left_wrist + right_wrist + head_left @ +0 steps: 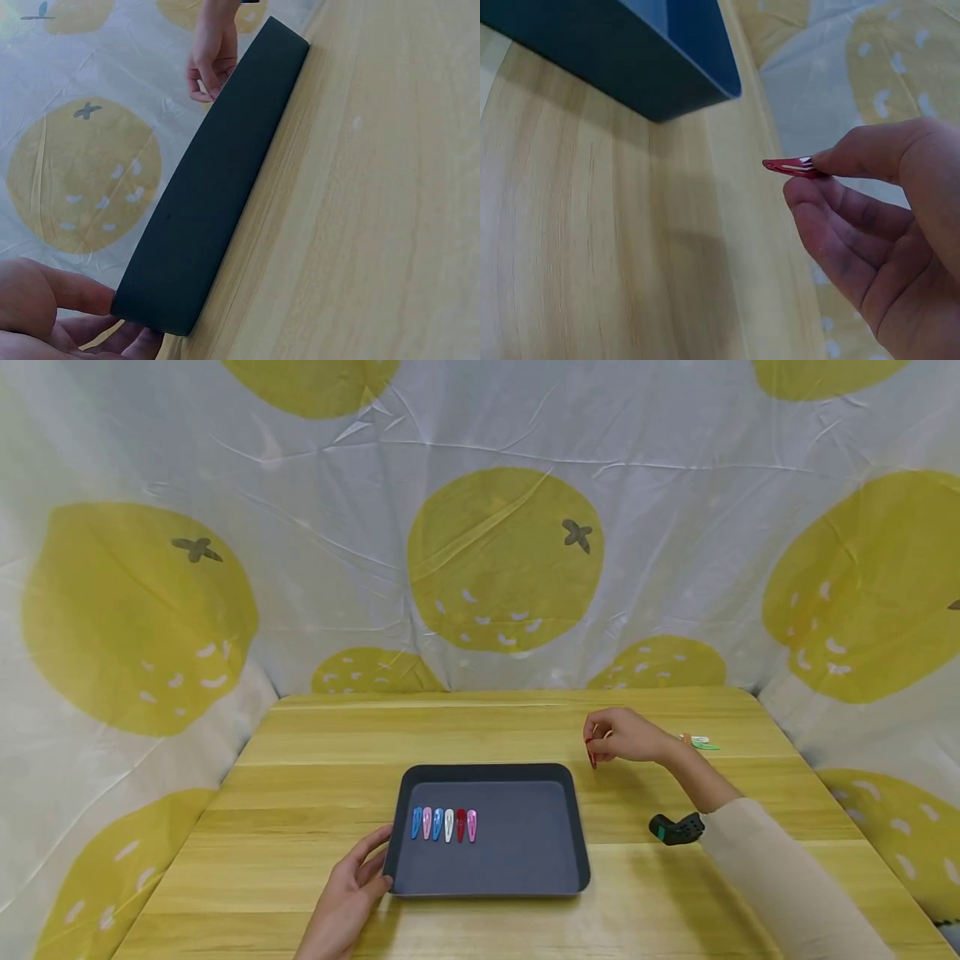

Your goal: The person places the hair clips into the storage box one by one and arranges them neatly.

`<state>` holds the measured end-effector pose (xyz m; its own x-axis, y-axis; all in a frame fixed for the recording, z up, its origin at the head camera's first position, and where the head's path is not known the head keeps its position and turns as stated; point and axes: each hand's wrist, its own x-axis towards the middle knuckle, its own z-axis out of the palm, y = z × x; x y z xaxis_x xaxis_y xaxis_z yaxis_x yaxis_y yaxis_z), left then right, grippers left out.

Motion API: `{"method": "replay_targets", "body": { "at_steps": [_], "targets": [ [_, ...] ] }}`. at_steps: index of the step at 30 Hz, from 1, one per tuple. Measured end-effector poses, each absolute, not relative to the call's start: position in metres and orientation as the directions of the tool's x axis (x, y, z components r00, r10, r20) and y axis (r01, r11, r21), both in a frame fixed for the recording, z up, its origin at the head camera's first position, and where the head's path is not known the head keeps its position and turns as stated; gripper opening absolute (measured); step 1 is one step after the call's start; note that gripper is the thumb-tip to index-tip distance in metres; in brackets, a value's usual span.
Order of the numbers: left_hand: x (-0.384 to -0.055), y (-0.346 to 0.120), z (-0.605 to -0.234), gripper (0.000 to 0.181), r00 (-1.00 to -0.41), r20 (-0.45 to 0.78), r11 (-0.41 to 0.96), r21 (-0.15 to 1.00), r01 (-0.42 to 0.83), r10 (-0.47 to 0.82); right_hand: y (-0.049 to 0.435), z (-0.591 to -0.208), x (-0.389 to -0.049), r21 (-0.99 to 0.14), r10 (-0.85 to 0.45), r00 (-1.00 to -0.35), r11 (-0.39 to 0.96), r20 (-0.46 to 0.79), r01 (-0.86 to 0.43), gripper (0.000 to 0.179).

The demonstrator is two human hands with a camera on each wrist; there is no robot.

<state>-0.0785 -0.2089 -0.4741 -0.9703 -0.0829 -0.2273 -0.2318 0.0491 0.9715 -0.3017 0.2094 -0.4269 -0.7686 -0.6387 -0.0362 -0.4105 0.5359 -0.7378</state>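
- While the right hand pinched a red hair clip between thumb and fingers, right of the frame's centre, the tray lay to the lower left of both, its upper-right corner near the clip.
- In the head view the clip's long axis ran nearly up and down, slightly tilted; in the right wrist view its free end pointed left.
- Inside the tray, toward its left side, six clips stood in a row, long axes roughly up and down the frame; the bare part of the tray floor was to their right.
- The tray's raised right and upper walls separated that floor from the held clip.
- The left hand was farther from the clip, its bent fingers and thumb holding the tray's left side near the lower-left corner.
- A green clip lay on the tabletop by the right wrist; a black object showed beside the sleeve, whether resting or attached I could not tell.
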Motion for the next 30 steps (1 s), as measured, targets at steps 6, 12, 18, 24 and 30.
{"method": "replay_targets", "body": {
  "at_steps": [6,12,18,24,30],
  "targets": [
    [-0.079,-0.209,-0.475,0.067,-0.972,-0.222,0.052,0.973,-0.226,-0.079,0.190,-0.429,-0.299,-0.746,-0.660,-0.752,0.498,0.006,-0.442,0.003],
    [-0.078,-0.209,-0.475,0.067,-0.973,-0.217,0.055,0.974,-0.222,-0.080,0.170,-0.429,-0.293,-0.736,-0.706,-0.708,0.466,0.025,-0.491,0.006],
    [-0.079,-0.209,-0.475,0.067,-0.972,-0.223,0.053,0.972,-0.227,-0.081,0.147,-0.429,-0.290,-0.701,-0.736,-0.674,0.449,0.061,-0.554,0.009],
    [-0.079,-0.208,-0.476,0.067,-0.972,-0.222,0.047,0.973,-0.226,-0.082,0.117,-0.435,-0.286,-0.726,-0.762,-0.644,0.403,0.071,-0.557,0.006],
    [-0.078,-0.208,-0.475,0.067,-0.972,-0.220,0.051,0.973,-0.224,-0.080,0.086,-0.442,-0.279,-0.753,-0.789,-0.612,0.373,0.050,-0.542,0.008]
  ]
}}
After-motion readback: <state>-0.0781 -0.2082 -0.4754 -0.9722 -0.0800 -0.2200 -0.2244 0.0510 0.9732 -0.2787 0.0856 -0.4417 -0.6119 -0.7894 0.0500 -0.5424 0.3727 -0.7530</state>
